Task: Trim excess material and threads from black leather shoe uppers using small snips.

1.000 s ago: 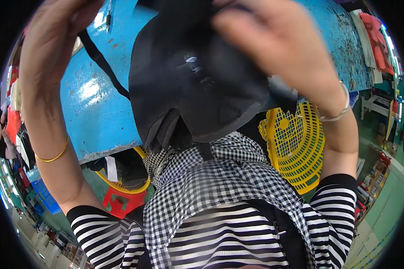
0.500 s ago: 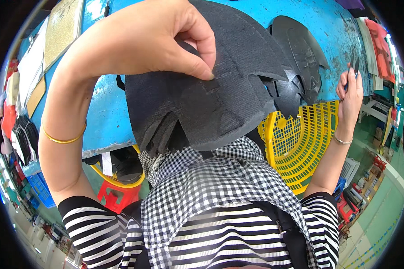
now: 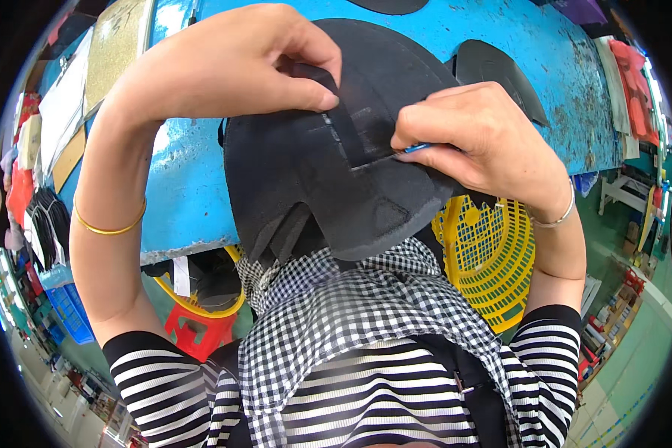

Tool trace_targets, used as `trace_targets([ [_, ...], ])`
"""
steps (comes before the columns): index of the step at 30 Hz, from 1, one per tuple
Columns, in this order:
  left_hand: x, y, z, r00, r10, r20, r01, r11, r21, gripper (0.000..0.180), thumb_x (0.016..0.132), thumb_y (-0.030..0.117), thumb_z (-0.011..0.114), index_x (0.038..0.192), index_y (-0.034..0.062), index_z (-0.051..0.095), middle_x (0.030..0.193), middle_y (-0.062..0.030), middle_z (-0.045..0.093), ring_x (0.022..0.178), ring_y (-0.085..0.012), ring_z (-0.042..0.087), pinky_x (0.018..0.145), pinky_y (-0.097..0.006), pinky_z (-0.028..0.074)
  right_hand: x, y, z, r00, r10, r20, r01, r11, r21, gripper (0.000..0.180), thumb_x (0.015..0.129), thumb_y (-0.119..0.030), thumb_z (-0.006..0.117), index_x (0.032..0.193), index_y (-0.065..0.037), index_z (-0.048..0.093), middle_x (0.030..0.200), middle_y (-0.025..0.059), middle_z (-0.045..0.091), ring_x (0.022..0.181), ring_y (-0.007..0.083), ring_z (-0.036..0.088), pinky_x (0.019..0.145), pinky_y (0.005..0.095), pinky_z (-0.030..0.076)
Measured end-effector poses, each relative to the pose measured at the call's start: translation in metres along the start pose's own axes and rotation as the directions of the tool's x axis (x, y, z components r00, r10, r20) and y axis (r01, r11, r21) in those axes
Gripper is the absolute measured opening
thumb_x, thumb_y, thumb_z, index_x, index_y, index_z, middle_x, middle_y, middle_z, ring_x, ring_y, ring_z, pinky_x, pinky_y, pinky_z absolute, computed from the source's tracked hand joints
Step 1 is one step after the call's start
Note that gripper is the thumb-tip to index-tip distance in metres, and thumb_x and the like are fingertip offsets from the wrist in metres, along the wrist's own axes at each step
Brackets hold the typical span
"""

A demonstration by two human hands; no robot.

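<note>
A large rounded black panel (image 3: 291, 157) with notched edges lies over the table's near edge and toward my lap. My left hand (image 3: 276, 67) pinches the upper end of a black strip (image 3: 343, 131) on it between thumb and fingers. Pale marks run along the strip's left side and lower end. My right hand (image 3: 478, 134) is closed round a small blue tool (image 3: 418, 148), most of it hidden in the fingers. Its tip points at the strip's lower end; I cannot tell whether it touches.
Another dark panel (image 3: 496, 71) rests on the blue table (image 3: 179, 187) to the right. A yellow plastic basket (image 3: 493, 261) stands below the table's edge at right. A red stool (image 3: 201, 328) is under a yellow-rimmed container (image 3: 194, 302) at left. Boards (image 3: 119, 52) lie at far left.
My right hand has come in from the far right with the tool to the panel's middle. The strip's lower end now shows pale edges. The view has shifted a little.
</note>
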State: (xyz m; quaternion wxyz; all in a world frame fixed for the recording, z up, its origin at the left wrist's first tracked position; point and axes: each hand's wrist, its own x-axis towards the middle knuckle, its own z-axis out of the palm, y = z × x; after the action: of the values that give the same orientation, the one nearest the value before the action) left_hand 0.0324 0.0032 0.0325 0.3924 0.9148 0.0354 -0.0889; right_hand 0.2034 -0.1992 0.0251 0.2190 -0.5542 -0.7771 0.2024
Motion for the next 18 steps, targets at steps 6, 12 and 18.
trace_targets([
  [6, 0.001, 0.004, -0.007, 0.996, -0.081, 0.035, 0.081, 0.997, 0.01, 0.019, 0.083, 0.017, 0.073, 0.09, 0.0006, 0.069, 0.071, -0.0031, 0.059, 0.066, -0.0101, 0.053, 0.062, -0.026, 0.044, 0.013, -0.004, -0.007, 0.996, 0.089, 0.026, -0.09, 0.995, 0.037, 0.016, 0.083, -0.017, 0.07, 0.091, -0.011, 0.058, 0.068, 0.0096, 0.058, 0.063, 0.0305, 0.059, 0.054, 0.0393, 0.043],
  [12, -0.005, 0.004, -0.008, 0.996, -0.083, 0.01, 0.083, 0.997, 0.003, 0.02, 0.084, 0.017, 0.072, 0.094, 0.0006, 0.069, 0.076, -0.0045, 0.062, 0.07, -0.0106, 0.055, 0.065, -0.026, 0.046, 0.026, -0.009, -0.008, 0.995, 0.077, -0.06, -0.088, 0.973, -0.215, 0.017, 0.084, -0.012, 0.07, 0.094, -0.005, 0.059, 0.075, 0.0106, 0.061, 0.066, 0.0294, 0.061, 0.059, 0.0355, 0.046],
  [18, -0.01, 0.001, -0.003, 1.0, 0.021, -0.023, -0.021, 1.0, 0.001, 0.019, 0.086, 0.015, 0.069, 0.096, -0.0004, 0.068, 0.079, -0.0049, 0.062, 0.072, -0.0107, 0.056, 0.067, -0.026, 0.046, 0.031, -0.007, -0.01, 0.981, 0.195, 0.005, -0.192, 0.967, -0.167, 0.025, 0.092, -0.028, 0.065, 0.096, -0.005, 0.059, 0.074, 0.0113, 0.059, 0.066, 0.0292, 0.06, 0.06, 0.0365, 0.045],
])
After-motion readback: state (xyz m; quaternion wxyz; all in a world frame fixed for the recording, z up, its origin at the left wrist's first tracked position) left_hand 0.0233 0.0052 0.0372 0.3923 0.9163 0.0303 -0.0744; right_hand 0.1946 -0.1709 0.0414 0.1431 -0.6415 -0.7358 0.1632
